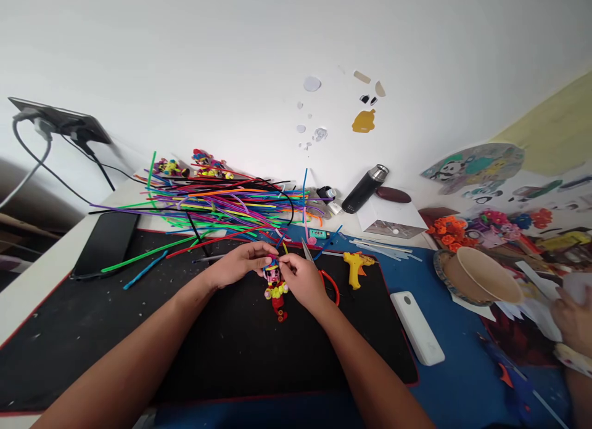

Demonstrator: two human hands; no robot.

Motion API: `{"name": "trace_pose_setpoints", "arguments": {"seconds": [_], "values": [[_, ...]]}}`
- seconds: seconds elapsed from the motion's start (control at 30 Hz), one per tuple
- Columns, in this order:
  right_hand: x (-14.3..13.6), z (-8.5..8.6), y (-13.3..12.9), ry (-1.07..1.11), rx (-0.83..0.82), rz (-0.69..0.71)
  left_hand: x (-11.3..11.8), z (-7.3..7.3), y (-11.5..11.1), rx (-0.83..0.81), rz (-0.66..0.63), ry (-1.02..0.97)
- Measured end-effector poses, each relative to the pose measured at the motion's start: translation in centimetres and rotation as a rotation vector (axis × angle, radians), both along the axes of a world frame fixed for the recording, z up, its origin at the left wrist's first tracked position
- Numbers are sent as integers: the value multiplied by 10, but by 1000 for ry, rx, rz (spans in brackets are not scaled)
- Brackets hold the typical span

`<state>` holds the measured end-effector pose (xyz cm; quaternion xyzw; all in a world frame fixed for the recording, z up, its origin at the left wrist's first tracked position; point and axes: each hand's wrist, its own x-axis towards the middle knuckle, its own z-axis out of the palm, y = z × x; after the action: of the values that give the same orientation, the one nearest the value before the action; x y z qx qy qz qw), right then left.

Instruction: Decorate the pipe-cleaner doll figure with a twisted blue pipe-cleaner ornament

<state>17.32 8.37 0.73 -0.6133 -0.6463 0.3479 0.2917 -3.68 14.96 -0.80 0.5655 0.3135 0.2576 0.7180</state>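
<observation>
A small doll (276, 290) of bent pipe cleaners hangs over the black mat (222, 349), with a blue and red top, a pale pink face, a yellow collar and a red lower body. My left hand (240, 265) grips its head from the left, thumb and fingers closed. From the right, the pinched fingertips of my right hand (303, 278) touch the side of the head; any small piece between them is too small to make out. Red-handled scissors (333, 288) lie partly behind my right hand. The yellow glue gun (355, 269) rests to the right.
Colourful pipe cleaners (222, 201) are heaped along the wall, near a black phone (106, 244). Rightward are a black thermos (365, 188), a white box (393, 219), a white power bank (417, 327) and a bowl (485, 275). Another person's hand (573, 318) is at the far right.
</observation>
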Motion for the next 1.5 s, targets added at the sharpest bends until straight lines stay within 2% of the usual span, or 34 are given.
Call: {"name": "trace_pose_setpoints", "arguments": {"seconds": [0.37, 0.77, 1.03, 1.27, 1.5], "values": [[1, 1, 1, -45, 19, 2, -4, 2, 1, -70, -82, -86], [1, 4, -2, -112, 48, -14, -4, 3, 2, -78, -101, -114], [3, 1, -2, -113, 54, -6, -5, -2, 3, -84, -69, -93], [3, -1, -1, -110, 55, 4, -6, -2, 3, -23, -42, -19], [4, -3, 1, -88, 46, 12, -5, 1, 3, -39, -50, -24]]}}
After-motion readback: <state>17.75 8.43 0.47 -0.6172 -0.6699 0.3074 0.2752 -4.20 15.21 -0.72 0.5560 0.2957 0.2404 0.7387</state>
